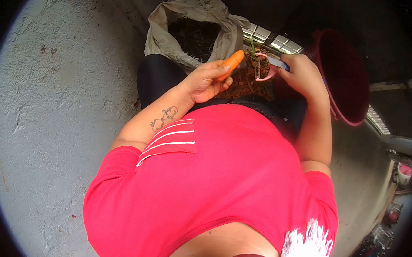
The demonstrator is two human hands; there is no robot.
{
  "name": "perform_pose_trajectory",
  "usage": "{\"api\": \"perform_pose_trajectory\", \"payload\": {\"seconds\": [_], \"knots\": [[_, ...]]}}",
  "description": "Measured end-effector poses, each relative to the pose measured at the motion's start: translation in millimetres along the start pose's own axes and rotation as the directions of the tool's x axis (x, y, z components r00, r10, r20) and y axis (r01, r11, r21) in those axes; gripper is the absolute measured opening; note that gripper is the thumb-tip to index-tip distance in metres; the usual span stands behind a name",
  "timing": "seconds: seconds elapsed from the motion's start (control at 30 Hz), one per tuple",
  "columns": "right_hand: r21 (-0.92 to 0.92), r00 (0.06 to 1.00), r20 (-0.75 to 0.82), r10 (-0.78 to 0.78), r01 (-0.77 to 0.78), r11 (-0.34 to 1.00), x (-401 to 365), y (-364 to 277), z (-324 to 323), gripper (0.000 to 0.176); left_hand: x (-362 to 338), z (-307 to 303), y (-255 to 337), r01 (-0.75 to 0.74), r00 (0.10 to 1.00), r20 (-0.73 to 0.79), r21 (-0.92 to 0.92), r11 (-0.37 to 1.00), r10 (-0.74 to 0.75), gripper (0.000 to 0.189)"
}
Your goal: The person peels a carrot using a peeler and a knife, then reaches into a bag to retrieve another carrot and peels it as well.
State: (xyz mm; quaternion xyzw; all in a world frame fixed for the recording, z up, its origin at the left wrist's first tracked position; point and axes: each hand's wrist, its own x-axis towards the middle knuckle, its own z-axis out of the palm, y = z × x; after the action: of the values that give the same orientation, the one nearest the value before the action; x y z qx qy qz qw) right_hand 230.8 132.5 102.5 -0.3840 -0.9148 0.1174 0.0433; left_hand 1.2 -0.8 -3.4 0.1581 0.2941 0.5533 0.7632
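Observation:
My left hand (203,84) is closed around an orange carrot (233,64), which tilts up to the right with its tip free. In my right hand (305,77) is a pink Y-shaped peeler (267,77), its blade end facing the carrot with a small gap between them. A flat grey-blue strip (275,62) with a dark blue part sticks out of the same grip; what it is I cannot make out. Below the peeler, brown and orange scraps (249,88) lie between my legs.
A pale woven sack (158,35), open at the top with dark plant matter inside, stands ahead on the left. A dark red bucket (345,84) tilts beside my right arm. A rough grey wall (63,102) rises on the left. White openwork blocks (286,44) show behind.

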Motion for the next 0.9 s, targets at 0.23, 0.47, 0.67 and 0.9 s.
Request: {"api": "perform_pose_trajectory", "payload": {"seconds": [0.23,0.47,0.67,0.9], "knots": [[0.0,0.98,0.005,-0.198,0.198,0.98,-1,-19,1,0.023,-6,11,3,-0.024,0.999,-0.042,0.175,0.984,0.032,0.032],[0.009,0.917,0.001,-0.398,0.398,0.917,3,-46,13,0.025,-4,11,2,0.086,0.988,-0.132,-0.001,0.996,-0.085,0.05],[-0.045,0.91,-0.015,-0.414,0.413,0.909,12,-49,23,0.025,-9,12,2,0.114,0.992,-0.062,0.041,0.993,-0.112,0.044],[-0.059,0.918,-0.079,-0.389,0.385,0.921,11,-28,20,0.02,-17,23,7,0.169,0.98,-0.129,0.109,0.98,-0.155,0.044]]}}
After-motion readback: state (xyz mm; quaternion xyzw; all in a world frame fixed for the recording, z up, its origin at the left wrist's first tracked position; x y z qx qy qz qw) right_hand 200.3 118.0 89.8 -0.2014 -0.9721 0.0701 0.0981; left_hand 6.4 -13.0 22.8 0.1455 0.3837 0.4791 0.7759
